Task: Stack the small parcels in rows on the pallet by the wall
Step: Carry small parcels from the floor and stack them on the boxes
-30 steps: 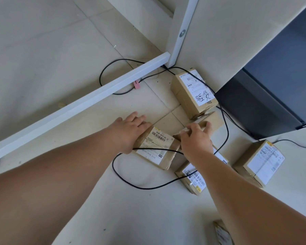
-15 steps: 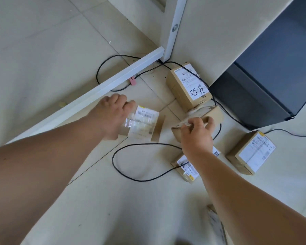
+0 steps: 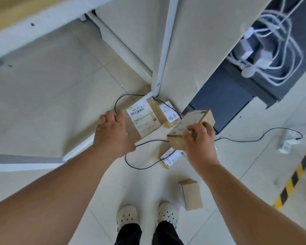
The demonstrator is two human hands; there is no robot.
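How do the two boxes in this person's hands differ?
The left-hand parcel shows a big white barcode label; the right-hand parcel shows mostly brown card, print blurred. The left-hand parcel looks broad and flat, the right-hand parcel narrower and blockier. The left hand grips its parcel's edge; the right hand curls over its parcel's near end. Both are brown cardboard.

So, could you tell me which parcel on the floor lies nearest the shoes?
The parcel beside the right shoe, its plain brown face up; the others on the floor show white labels.
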